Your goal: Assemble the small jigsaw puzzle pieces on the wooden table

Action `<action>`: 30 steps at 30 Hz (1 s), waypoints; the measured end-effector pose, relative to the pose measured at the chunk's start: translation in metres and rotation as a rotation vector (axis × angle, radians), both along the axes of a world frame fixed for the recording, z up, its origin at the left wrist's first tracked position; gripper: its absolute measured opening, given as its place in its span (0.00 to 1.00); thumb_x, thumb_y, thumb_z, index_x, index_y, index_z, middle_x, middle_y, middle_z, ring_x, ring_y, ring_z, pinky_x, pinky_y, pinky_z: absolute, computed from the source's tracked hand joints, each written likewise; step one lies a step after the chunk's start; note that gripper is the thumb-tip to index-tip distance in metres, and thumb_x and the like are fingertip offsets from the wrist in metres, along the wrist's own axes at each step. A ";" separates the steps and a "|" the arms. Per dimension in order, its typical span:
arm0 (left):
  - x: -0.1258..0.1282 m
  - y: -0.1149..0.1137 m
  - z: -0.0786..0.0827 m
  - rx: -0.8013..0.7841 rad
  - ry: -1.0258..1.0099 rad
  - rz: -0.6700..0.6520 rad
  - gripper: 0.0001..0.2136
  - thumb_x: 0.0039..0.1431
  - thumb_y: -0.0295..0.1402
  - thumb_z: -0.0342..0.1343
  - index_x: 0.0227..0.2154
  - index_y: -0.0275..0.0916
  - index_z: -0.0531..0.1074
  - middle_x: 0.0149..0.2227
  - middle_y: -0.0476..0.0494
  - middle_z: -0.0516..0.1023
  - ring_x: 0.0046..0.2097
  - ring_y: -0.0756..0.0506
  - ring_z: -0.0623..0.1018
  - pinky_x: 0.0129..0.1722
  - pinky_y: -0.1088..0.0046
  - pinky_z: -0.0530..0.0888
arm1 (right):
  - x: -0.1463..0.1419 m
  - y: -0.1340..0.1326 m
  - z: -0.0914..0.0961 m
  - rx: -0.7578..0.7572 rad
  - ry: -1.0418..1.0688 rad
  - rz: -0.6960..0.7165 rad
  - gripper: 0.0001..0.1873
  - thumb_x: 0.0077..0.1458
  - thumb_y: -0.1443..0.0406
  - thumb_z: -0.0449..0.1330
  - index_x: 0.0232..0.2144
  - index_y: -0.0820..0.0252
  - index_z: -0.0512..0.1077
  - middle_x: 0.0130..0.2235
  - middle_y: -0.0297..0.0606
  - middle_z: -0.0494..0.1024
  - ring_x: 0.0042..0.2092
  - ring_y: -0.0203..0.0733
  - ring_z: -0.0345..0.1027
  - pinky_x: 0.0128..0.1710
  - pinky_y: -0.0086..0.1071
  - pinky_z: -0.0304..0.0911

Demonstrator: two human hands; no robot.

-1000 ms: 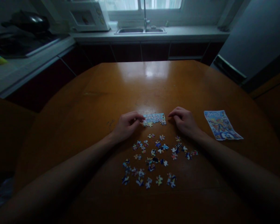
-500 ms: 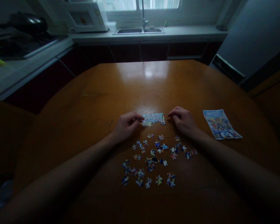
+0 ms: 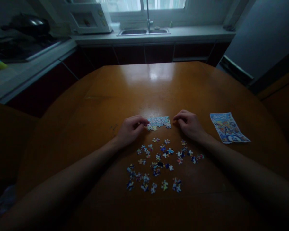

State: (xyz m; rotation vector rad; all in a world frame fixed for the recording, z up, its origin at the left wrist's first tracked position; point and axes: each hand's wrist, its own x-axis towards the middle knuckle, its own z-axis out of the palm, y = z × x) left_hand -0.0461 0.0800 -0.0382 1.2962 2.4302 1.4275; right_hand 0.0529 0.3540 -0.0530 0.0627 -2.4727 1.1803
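A partly joined jigsaw puzzle (image 3: 159, 122), mostly light blue and white, lies flat on the wooden table (image 3: 144, 86). Its lower edge is uneven, with tabs sticking out. At its left edge, my left hand (image 3: 132, 128) has thumb and fingertips drawn together on the border. Just beyond the right edge, my right hand (image 3: 189, 123) rests on the table with loosely bent fingers, a small gap from the puzzle and nothing visible in it. Several loose jigsaw pieces (image 3: 165, 185) are scattered between my forearms, nearer to me.
To the right lies a creased, colourful picture sheet (image 3: 230, 128). Beyond the table are a counter with a sink (image 3: 144, 32), a microwave (image 3: 89, 19), and a stove with a dark wok (image 3: 29, 24) at the left. A refrigerator (image 3: 262, 38) stands at the far right.
The view has shifted very slightly. Both hands, the puzzle and the loose pieces keep their places.
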 end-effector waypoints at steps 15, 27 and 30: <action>0.002 0.000 0.001 0.004 -0.012 -0.031 0.08 0.63 0.28 0.53 0.38 0.37 0.78 0.34 0.44 0.81 0.36 0.48 0.80 0.36 0.74 0.75 | 0.001 0.000 0.001 0.018 0.005 -0.001 0.12 0.52 0.75 0.55 0.28 0.57 0.77 0.33 0.38 0.78 0.37 0.42 0.72 0.39 0.37 0.65; 0.001 -0.001 -0.001 0.002 -0.006 -0.020 0.08 0.63 0.28 0.53 0.37 0.38 0.78 0.34 0.45 0.81 0.36 0.49 0.80 0.37 0.74 0.75 | 0.002 -0.001 0.002 0.017 -0.001 0.003 0.12 0.52 0.74 0.55 0.28 0.58 0.77 0.33 0.38 0.78 0.37 0.42 0.72 0.40 0.37 0.65; 0.000 -0.001 -0.002 0.006 0.003 -0.029 0.09 0.62 0.27 0.53 0.37 0.37 0.78 0.34 0.44 0.81 0.36 0.49 0.80 0.36 0.74 0.74 | 0.001 0.000 0.001 0.014 -0.005 0.005 0.12 0.52 0.74 0.56 0.28 0.58 0.77 0.34 0.38 0.78 0.37 0.43 0.72 0.40 0.37 0.65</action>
